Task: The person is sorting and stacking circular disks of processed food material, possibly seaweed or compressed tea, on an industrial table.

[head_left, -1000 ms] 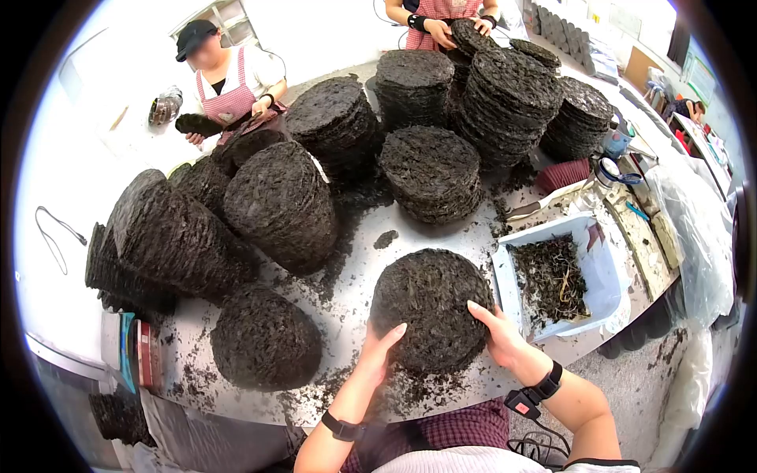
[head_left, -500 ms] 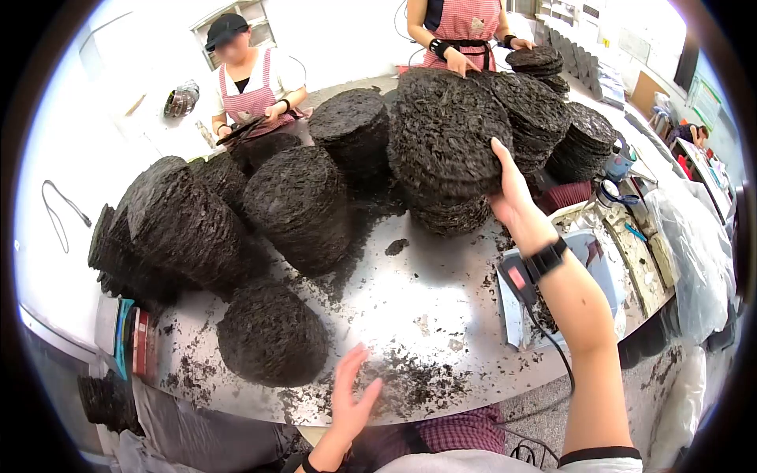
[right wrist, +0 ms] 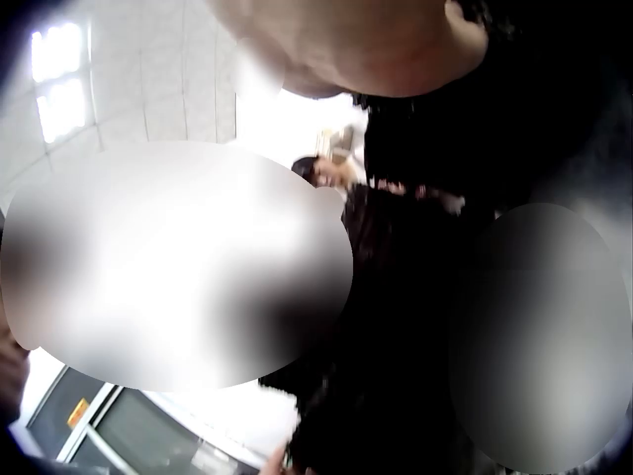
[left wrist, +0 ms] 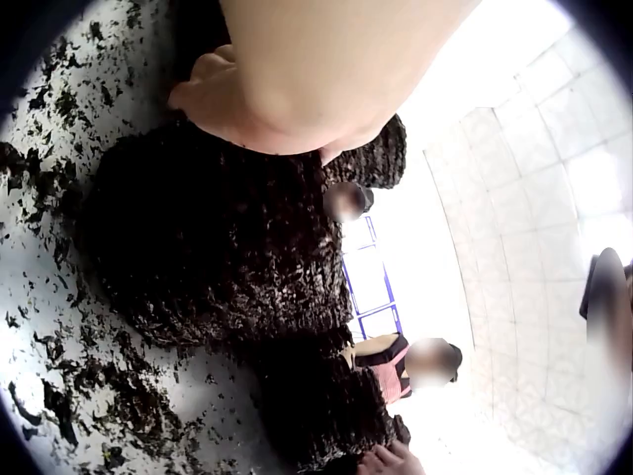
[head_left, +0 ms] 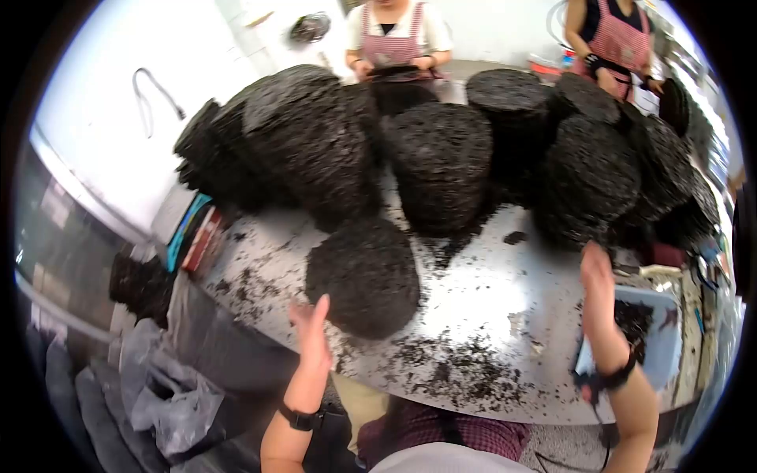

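**A:** Start with the fingers. What do they have?

**B:** Nothing, on either side. The left hand point(head_left: 311, 335) has its fingers point(head_left: 319, 309) straight and a little spread. They are at the near left edge of the low stack point(head_left: 364, 276) of dark pressed discs, either touching it or just short of it; I cannot tell which. The right hand point(head_left: 597, 276) is also flat, with its fingertips up against the foot of a tall stack point(head_left: 587, 181) on the right.

**A:** Where does the low stack stand?

**B:** Alone on the near part of the tabletop point(head_left: 505, 315), apart from the others and just in front of the person.

**A:** How far along does the work look?

**B:** I'd judge it well on but not finished. The low stack is far shorter than the rest, so it looks like the one in hand. Most of the discs already stand in full piles behind it. Loose crumbs point(head_left: 465, 370) lie scattered across the tabletop around it. The tray point(head_left: 669, 348) by the right arm holds dark scraps.

**A:** And the counts?

**B:** There is one low stack and at least seven tall stacks point(head_left: 441, 162). Several of them lean and overlap, so I cannot give an exact number. There is one tray. Two other people in pink checked aprons stand at the far side, one in the middle point(head_left: 394, 39) and one to the right point(head_left: 619, 39). The wearer's two hands each have a dark band at the wrist.
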Available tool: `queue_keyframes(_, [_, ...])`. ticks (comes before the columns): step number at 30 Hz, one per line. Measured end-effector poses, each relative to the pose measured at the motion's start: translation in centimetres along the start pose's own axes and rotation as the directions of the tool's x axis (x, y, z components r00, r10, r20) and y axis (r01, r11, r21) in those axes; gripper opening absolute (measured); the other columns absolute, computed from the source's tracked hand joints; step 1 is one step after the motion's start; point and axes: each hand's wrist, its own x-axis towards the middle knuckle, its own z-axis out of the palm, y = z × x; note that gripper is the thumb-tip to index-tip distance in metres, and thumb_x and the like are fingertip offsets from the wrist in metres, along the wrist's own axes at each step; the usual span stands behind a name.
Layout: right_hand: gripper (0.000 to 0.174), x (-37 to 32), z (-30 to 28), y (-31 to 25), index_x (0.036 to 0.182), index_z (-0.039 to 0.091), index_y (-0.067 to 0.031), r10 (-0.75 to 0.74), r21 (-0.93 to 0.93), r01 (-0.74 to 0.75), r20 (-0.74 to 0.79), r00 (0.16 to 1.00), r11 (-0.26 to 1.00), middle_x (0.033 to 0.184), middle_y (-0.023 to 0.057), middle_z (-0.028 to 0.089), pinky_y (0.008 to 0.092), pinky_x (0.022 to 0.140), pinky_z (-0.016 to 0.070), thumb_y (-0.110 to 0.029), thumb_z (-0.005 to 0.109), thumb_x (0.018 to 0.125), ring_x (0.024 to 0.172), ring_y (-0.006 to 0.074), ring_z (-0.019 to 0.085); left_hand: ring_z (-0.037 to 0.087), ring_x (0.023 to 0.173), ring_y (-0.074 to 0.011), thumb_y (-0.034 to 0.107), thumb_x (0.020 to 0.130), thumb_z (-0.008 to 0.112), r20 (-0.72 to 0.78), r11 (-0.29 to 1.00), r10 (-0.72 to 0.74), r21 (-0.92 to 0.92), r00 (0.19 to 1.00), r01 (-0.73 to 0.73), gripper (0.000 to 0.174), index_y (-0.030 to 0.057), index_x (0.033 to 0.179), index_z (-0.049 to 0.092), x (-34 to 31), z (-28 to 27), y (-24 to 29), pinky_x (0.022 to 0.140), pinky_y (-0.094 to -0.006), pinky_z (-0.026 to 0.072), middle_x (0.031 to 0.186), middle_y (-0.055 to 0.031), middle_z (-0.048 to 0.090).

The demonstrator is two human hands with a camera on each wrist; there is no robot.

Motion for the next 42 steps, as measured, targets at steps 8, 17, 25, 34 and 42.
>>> queue_keyframes(8, [0.065, -15.8, 9.4, 8.8, 0.14, 0.041, -0.0028, 0.217, -0.306, -0.315, 0.933, -0.287, 0.898, 0.135, 0.0158, 0.052, 0.0347, 0.101, 0.0429, -0.046, 0.054, 0.094, 0.12, 0.0245, 0.053, 0.032, 0.132, -0.0207, 0.038, 0.079, 0.074, 0.269, 0.945, -0.304, -0.033, 0.914, 0.325, 0.076, 0.0095, 0.138, 0.037, 2.0, 0.3, 1.9, 0.11, -0.0426, 0.0166, 0.141, -0.005, 0.038])
queue_keyframes(17, [0.058, -6.5, 12.0, -0.1, 0.131, 0.043, -0.0024, -0.252, -0.241, 0.458, 0.578, 0.776, 0.856, 0.138, 0.0174, 0.04, 0.0433, 0.103, 0.0388, -0.016, 0.07, 0.082, 0.124, 0.0355, 0.042, 0.049, 0.113, -0.0186, 0.029, 0.079, 0.075, 0.209, 0.998, -0.057, 0.009, 0.976, 0.057, 0.063, -0.0047, 0.123, 0.044, 1.2, 1.1, 2.2, 0.105, -0.0345, 0.0285, 0.122, -0.0128, 0.052])
queue_keyframes(25, [0.075, -10.0, 14.8, -5.9, 0.141, 0.035, -0.0027, -0.413, 0.021, 0.482, 0.548, 0.727, 0.876, 0.148, 0.0185, 0.033, 0.0424, 0.108, 0.0339, -0.022, 0.074, 0.079, 0.135, 0.0362, 0.036, 0.042, 0.123, -0.0258, 0.01, 0.078, 0.075, 0.448, 0.944, 0.305, -0.027, 0.84, -0.328, 0.099, 0.0097, 0.142, -0.001, -6.7, 5.4, 5.3, 0.103, -0.0389, 0.0371, 0.136, -0.0205, 0.035])
queue_keyframes(34, [0.062, -12.6, 9.9, -2.0, 0.127, 0.045, -0.0028, -0.16, -0.075, 0.212, 0.432, 0.887, 0.974, 0.145, 0.0206, 0.034, 0.0411, 0.106, 0.036, -0.025, 0.076, 0.078, 0.132, 0.0364, 0.037, 0.044, 0.122, -0.0234, -0.001, 0.076, 0.075, 0.762, 0.998, -0.069, 0.047, 0.644, 0.052, 0.077, 0.0029, 0.133, 0.023, -11.3, 8.9, -0.6, 0.102, -0.0367, 0.0411, 0.129, -0.0138, 0.04])
queue_keyframes(42, [0.062, -12.8, 8.1, -0.8, 0.128, 0.045, -0.0039, -0.053, 0.109, 0.005, 0.447, 0.893, 0.994, 0.146, 0.018, 0.035, 0.0393, 0.108, 0.0327, -0.023, 0.077, 0.078, 0.133, 0.031, 0.038, 0.055, 0.111, -0.0205, -0.006, 0.073, 0.075, 0.77, 0.991, -0.126, 0.133, 0.625, 0.036, 0.07, 0.0014, 0.132, 0.039, -12.0, 8.8, -2.6, 0.096, -0.0349, 0.0473, 0.123, -0.011, 0.053])
